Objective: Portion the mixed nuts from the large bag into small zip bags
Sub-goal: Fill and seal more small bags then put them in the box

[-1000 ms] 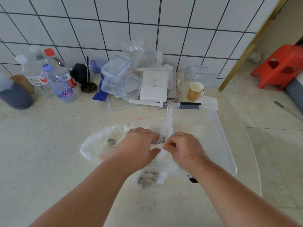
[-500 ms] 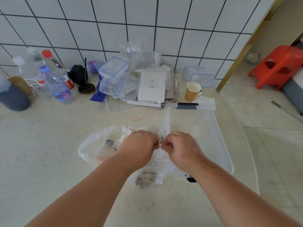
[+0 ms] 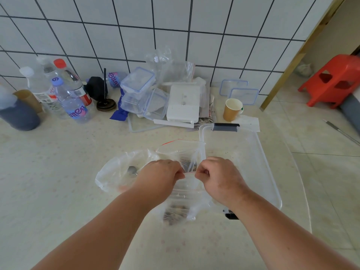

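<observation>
Since the earlier frame, left hand [image 3: 161, 178] and right hand [image 3: 218, 178] drawn slightly apart, each grip pinching one end of the red zip strip of small zip bag [image 3: 179, 203], nuts at its bottom, above table [image 3: 58, 172], before large bag [image 3: 115, 172] and clear bin [image 3: 259, 152].

Bare tabletop [image 3: 54, 172] lies open to the left. Bottles [image 3: 74, 106], stacked containers [image 3: 144, 96] and a paper cup [image 3: 232, 110] crowd the wall side; a clear tub [image 3: 266, 168] blocks the right.
</observation>
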A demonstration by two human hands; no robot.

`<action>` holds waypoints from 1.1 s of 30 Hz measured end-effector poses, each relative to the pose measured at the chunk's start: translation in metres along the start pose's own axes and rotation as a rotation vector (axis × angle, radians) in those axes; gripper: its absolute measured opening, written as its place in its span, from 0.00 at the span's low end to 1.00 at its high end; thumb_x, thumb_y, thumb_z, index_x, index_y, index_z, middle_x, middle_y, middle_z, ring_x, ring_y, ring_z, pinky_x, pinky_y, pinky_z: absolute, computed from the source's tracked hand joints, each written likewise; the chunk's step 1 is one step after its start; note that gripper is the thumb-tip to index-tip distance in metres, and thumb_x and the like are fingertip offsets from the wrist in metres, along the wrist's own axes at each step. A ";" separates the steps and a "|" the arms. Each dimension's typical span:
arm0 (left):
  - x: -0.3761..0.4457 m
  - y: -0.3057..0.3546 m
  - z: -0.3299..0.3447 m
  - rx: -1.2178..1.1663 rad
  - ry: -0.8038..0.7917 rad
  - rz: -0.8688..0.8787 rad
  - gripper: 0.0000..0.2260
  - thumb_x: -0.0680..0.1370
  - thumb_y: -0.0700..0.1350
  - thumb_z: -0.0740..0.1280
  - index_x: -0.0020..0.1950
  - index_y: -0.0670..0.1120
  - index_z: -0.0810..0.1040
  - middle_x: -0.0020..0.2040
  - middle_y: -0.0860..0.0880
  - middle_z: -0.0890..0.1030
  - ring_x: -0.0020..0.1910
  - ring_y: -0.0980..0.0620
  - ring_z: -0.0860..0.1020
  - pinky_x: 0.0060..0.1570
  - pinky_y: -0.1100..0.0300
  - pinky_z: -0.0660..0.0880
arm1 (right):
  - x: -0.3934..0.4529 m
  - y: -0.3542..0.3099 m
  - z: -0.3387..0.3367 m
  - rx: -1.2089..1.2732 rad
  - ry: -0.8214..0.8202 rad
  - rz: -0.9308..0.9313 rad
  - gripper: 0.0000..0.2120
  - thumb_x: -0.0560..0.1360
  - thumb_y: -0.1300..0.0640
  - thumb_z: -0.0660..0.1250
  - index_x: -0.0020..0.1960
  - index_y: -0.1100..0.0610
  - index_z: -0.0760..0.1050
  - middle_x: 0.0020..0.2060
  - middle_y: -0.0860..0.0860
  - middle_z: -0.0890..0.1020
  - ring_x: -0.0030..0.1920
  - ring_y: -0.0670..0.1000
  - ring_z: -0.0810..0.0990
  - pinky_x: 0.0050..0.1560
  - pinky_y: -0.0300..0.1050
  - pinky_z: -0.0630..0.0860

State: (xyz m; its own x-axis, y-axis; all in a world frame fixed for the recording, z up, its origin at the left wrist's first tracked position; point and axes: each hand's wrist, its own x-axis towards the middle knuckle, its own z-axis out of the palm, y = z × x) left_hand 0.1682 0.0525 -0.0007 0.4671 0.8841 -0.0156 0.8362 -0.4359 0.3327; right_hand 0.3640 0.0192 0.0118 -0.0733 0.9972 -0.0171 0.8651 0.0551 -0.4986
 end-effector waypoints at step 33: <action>-0.038 -0.044 -0.006 -0.257 0.127 -0.056 0.07 0.83 0.43 0.67 0.50 0.49 0.85 0.43 0.55 0.81 0.45 0.52 0.79 0.46 0.69 0.65 | 0.030 -0.067 0.029 -0.068 -0.150 -0.150 0.08 0.76 0.48 0.71 0.43 0.52 0.81 0.42 0.48 0.81 0.47 0.54 0.78 0.53 0.46 0.71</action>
State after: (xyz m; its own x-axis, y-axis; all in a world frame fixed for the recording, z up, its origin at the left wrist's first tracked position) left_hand 0.1122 0.0395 -0.0085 0.3684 0.9269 0.0723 0.7520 -0.3428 0.5630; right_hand 0.2895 0.0442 0.0197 -0.2723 0.9590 -0.0784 0.8702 0.2107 -0.4453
